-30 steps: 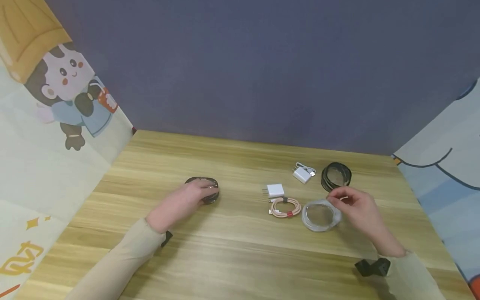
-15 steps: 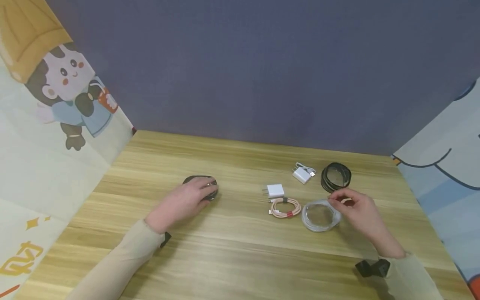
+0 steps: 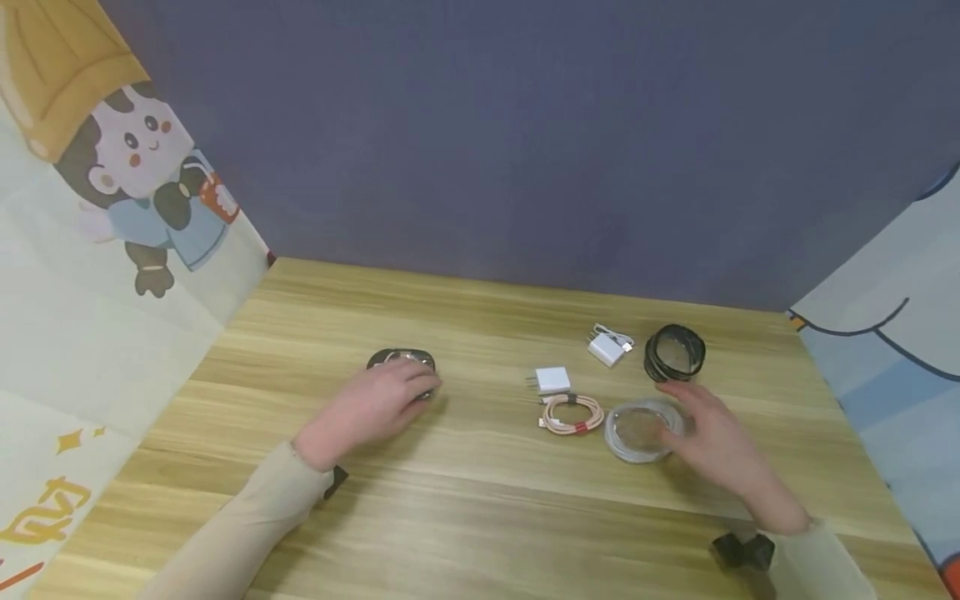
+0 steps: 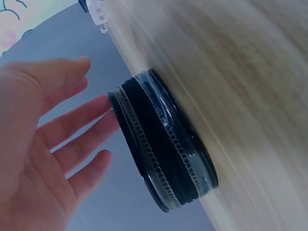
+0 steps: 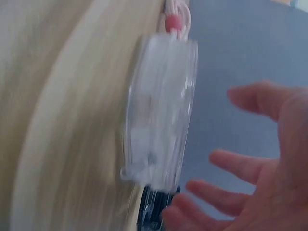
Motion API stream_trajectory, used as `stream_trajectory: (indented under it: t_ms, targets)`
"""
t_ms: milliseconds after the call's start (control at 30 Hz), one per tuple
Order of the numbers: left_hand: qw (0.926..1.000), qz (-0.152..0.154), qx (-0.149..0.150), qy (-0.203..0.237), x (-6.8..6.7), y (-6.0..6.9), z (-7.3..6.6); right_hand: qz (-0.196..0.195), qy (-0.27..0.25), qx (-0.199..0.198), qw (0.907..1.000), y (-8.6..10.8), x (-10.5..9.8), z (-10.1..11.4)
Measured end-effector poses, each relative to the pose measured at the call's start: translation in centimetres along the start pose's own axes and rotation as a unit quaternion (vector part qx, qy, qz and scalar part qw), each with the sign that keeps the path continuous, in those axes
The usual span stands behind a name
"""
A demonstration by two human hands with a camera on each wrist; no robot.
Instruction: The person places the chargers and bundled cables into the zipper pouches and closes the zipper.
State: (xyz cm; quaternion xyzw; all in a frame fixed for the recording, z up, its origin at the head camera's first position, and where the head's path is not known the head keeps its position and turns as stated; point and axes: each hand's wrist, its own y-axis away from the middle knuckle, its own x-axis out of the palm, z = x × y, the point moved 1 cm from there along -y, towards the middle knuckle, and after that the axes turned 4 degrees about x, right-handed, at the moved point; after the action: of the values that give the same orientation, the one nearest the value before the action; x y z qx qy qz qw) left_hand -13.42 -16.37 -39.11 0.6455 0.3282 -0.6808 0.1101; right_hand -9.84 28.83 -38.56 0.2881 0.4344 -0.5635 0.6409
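your left hand [image 3: 367,414] and right hand [image 3: 722,446] are spread; pressing off-centre could tip the black-rimmed zippered case [image 4: 162,142], centre left in the head view.

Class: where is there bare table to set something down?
Bare wood lies between the left hand and the pink cable, and between both sleeves. Crowded: beside the right hand, where white chargers, pink cable, clear case and rightmost black case cluster.

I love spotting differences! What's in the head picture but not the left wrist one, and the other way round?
Only the head view shows the right hand, the pink cable and the cartoon child.
Only the left wrist view shows the palm of the left hand and bumpy bands along the side of the black-rimmed case.
Both show the left hand, that case and the wooden table.
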Motion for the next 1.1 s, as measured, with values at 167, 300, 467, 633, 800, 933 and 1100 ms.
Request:
stream_trajectory:
  t_ms: [167, 300, 467, 633, 800, 933, 1100]
  targets:
    - [1.0000, -0.008, 0.002, -0.004, -0.3, -0.6, -0.2, 0.038, 0.037, 0.026, 0.9982, 0.5, 0.6, 1.8]
    - [1.0000, -0.001, 0.002, -0.002, -0.3, -1.0, -0.5, 0.049, 0.052, 0.040, 0.9967, 0.6, 1.4, 2.4]
    - [0.9998, -0.001, 0.010, 0.019, -0.1, -1.5, -0.8, 0.047, 0.043, 0.058, 0.9963, 0.7, 2.4, 2.6]
    - [0.9993, 0.005, 0.020, 0.032, 0.2, -1.9, -1.2, 0.036, 0.037, 0.063, 0.9967, 0.7, 2.9, 2.5]
    - [0.9987, 0.019, 0.016, 0.045, 0.6, -2.3, -1.6, 0.033, 0.037, 0.050, 0.9975, 0.6, 3.2, 2.1]
    - [0.9973, 0.025, -0.002, 0.069, 0.9, -2.9, -2.0, 0.041, 0.038, 0.048, 0.9973, 0.5, 3.3, 1.9]
    - [0.9931, 0.035, -0.025, 0.109, 1.8, -4.2, -2.5, 0.046, 0.033, 0.029, 0.9980, 0.3, 3.2, 1.4]
